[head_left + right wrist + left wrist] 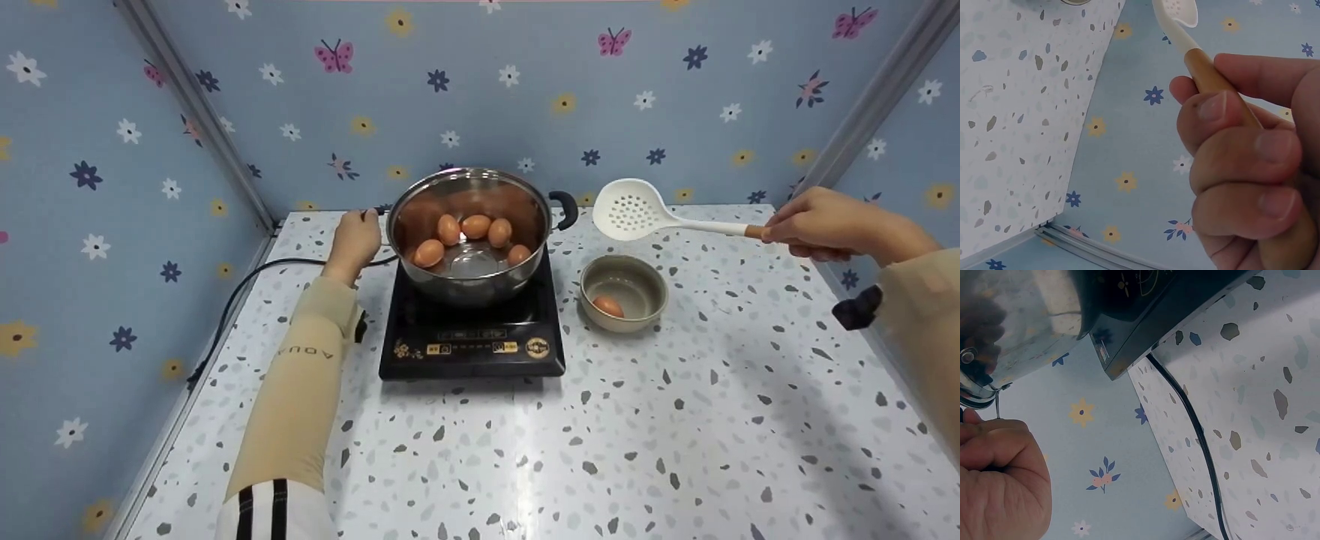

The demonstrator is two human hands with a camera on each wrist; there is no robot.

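Observation:
My left hand grips the left handle of a steel pot; most of that handle is hidden by the fingers. Several brown eggs lie inside the pot, around its bottom. In my right hand is a white slotted skimmer, held by its wooden handle with the fingers curled round it. The skimmer's head carries nothing and hangs above and behind a beige bowl. One brown egg lies in the bowl, at its front left.
The pot stands on a black induction cooker, whose black cable runs off over the table's left edge. Flower-patterned walls close in the speckled white table at the back and sides. The pot's black right handle sticks out toward the bowl.

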